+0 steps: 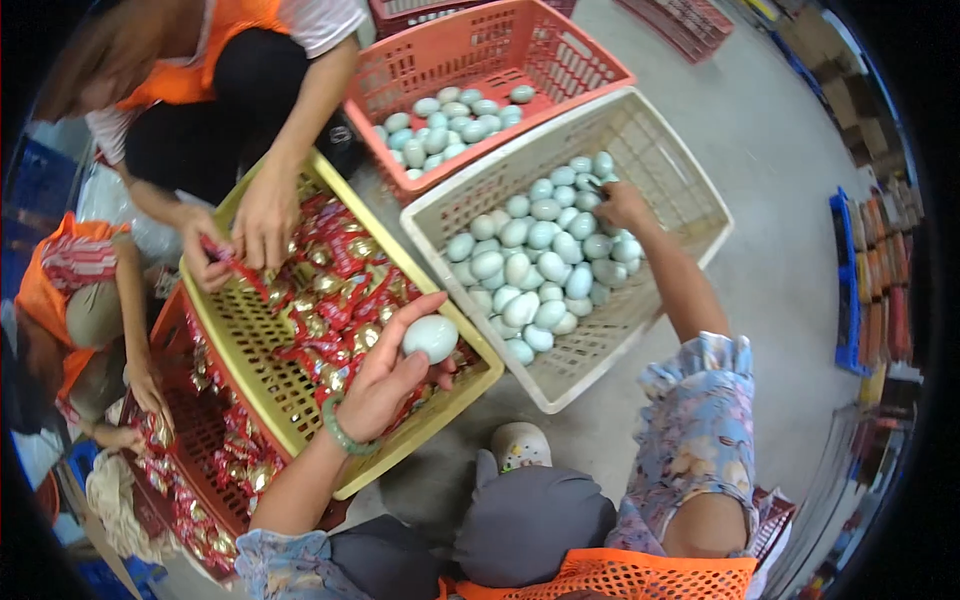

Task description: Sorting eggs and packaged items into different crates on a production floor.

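A pale blue egg [430, 339] rests in my left hand [390, 375], gripped between thumb and fingers, with a green bangle [346, 431] on the wrist. That hand is over the near end of a yellow plastic crate [420, 442], above red wrappers with gold-foil-covered pieces [328, 283]. My right hand [626, 206] reaches into an off-white plastic crate [559, 390], its fingers at the right side of a heap of pale blue-green eggs [551, 266]. The fingertips are partly hidden, so whether they grip an egg is unclear.
A pink-red crate [577, 90] with more eggs stands behind. Opposite left, a person's hands [266, 214] handle a red wrapper [244, 270] over the yellow crate. Another person's hands [150, 397] are at a red-brown crate [202, 420] of wrapped pieces. Blue crates [844, 285] stand right.
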A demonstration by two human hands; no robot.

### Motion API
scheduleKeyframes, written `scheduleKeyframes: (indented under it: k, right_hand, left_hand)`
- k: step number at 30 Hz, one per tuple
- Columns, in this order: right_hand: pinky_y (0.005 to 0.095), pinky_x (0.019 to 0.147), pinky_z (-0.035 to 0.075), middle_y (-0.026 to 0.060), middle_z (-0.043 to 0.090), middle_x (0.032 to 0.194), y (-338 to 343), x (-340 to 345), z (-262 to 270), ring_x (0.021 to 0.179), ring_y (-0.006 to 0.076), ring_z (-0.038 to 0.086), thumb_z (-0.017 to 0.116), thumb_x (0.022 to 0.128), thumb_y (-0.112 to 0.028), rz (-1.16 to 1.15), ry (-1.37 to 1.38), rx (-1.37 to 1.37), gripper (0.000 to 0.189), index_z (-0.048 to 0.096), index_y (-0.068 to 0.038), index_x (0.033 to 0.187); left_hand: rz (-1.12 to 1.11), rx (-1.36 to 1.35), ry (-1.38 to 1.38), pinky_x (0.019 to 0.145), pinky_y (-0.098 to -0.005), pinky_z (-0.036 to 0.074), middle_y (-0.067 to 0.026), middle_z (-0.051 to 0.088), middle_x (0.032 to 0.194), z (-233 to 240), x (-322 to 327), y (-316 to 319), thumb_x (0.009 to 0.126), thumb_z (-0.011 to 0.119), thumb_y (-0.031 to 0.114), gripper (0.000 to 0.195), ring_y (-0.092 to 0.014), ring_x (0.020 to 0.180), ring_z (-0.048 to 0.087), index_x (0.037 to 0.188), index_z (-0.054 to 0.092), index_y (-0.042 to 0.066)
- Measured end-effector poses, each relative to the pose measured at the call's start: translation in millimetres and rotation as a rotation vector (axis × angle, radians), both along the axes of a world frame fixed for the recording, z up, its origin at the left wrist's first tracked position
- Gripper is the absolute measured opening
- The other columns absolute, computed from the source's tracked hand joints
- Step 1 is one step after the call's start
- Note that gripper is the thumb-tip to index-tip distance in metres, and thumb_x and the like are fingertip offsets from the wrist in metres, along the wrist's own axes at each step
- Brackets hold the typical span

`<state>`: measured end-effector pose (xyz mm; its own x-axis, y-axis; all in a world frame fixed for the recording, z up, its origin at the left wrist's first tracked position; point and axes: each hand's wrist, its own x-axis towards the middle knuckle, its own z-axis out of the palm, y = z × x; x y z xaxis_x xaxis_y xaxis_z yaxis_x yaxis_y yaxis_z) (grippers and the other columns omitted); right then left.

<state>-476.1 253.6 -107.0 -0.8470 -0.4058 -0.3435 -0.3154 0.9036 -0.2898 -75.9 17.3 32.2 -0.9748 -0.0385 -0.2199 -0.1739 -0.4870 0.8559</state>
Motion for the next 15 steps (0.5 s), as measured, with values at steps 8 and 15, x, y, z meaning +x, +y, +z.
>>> scheduleKeyframes:
  k: [8,15]
  right_hand:
    - [0.0390,0.081,0.052,0.0168,0.070,0.099,5,28,41,0.092,0.0272,0.067,0.075,0.075,-0.023,-0.134,0.095,-0.329,0.043,0.066,-0.001,0.110]
    - [0.0287,0.081,0.050,0.0087,0.063,0.113,-40,222,170,0.087,0.0106,0.062,0.069,0.081,-0.006,0.175,-1.061,-0.939,0.052,0.054,-0.004,0.131]
  left_hand:
    - [0.117,-0.193,-0.029,0.091,-0.0303,0.047,-0.0082,0.056,0.111,12,-4,15,0.079,0.072,0.002,0.088,-0.017,0.101,0.058,0.148,0.018,0.004]
    - [0.172,-0.754,-0.038,0.085,-0.0333,0.049,-0.0093,0.058,0.099,28,-36,40,0.071,0.075,0.000,0.091,-0.017,0.093,0.060,0.146,0.025,0.005]
